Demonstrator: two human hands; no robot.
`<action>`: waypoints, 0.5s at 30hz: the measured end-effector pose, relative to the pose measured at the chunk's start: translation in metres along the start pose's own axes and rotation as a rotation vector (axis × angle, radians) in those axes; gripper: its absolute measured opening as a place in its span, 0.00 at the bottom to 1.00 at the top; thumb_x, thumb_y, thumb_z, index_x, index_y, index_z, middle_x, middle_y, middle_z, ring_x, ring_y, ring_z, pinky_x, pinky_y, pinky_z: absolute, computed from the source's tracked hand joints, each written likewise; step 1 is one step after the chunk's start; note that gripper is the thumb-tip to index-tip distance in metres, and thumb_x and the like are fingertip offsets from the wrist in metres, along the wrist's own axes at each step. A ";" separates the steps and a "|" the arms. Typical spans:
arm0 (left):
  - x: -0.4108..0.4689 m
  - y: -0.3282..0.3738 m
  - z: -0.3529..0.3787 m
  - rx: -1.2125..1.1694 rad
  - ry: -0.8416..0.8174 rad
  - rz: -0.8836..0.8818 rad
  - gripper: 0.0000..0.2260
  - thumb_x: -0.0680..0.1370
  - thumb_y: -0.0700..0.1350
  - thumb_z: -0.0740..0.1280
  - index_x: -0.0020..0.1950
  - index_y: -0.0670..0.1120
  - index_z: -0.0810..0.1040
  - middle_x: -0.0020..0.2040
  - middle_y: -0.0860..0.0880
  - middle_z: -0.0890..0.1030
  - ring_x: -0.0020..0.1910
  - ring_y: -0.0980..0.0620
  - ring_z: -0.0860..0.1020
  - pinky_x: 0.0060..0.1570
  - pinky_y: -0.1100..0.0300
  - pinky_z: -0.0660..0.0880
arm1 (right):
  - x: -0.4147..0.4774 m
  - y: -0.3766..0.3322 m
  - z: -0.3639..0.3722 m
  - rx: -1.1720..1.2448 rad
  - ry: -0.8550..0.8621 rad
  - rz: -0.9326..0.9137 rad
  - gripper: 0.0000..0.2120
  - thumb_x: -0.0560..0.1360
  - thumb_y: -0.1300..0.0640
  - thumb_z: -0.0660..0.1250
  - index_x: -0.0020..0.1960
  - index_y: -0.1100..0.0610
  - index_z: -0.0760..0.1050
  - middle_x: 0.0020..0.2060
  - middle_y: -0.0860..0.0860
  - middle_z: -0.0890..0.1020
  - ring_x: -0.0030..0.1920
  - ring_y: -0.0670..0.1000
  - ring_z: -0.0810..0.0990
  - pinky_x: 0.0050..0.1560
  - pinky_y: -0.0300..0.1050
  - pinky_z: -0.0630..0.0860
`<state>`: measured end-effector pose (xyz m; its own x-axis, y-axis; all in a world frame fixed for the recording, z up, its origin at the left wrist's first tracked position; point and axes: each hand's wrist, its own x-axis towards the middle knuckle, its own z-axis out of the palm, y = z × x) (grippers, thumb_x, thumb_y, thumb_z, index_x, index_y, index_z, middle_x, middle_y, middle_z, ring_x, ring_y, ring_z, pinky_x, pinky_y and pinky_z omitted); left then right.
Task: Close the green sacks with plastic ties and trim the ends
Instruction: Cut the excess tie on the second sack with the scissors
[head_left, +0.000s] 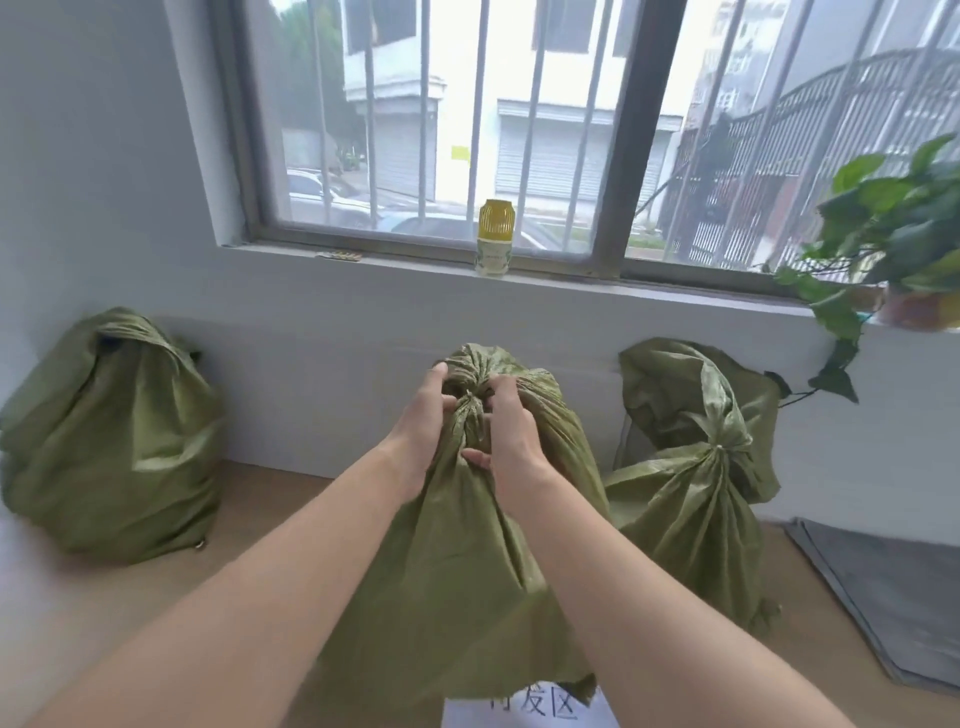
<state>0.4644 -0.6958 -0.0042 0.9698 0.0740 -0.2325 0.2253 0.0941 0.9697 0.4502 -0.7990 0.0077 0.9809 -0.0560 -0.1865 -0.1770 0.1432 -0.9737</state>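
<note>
head view: the middle green sack (467, 571) stands on the floor (260, 519) under the window sill (363, 270), its mouth bunched into a neck. the left grip (423, 415) and right grip (506, 423) both clasp that neck, fingers curled into the cloth. a tied sack (691, 499) leans just to its right. another sack (109, 441) sits well apart on the left.
</note>
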 end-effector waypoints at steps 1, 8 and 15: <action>0.017 0.003 0.001 -0.003 -0.019 0.033 0.27 0.84 0.64 0.53 0.61 0.44 0.79 0.45 0.47 0.84 0.42 0.53 0.83 0.37 0.60 0.76 | 0.017 -0.001 0.002 0.001 0.006 -0.031 0.17 0.80 0.41 0.58 0.54 0.51 0.78 0.52 0.48 0.80 0.55 0.52 0.81 0.54 0.54 0.82; 0.121 -0.034 0.005 0.086 -0.155 0.104 0.28 0.87 0.59 0.48 0.80 0.43 0.66 0.75 0.47 0.73 0.65 0.55 0.75 0.58 0.71 0.68 | 0.128 0.045 0.001 0.045 0.063 -0.070 0.29 0.70 0.33 0.64 0.64 0.49 0.79 0.60 0.51 0.84 0.61 0.56 0.83 0.66 0.61 0.77; 0.160 -0.096 -0.011 0.087 -0.164 -0.003 0.30 0.85 0.63 0.45 0.82 0.50 0.63 0.82 0.51 0.64 0.81 0.53 0.59 0.75 0.56 0.52 | 0.144 0.089 -0.012 0.092 0.147 -0.025 0.17 0.80 0.45 0.63 0.64 0.51 0.80 0.61 0.45 0.82 0.66 0.49 0.78 0.70 0.49 0.70</action>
<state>0.5975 -0.6821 -0.1350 0.9698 -0.0901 -0.2267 0.2283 0.0075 0.9736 0.5747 -0.8058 -0.1077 0.9612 -0.2034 -0.1862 -0.1380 0.2294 -0.9635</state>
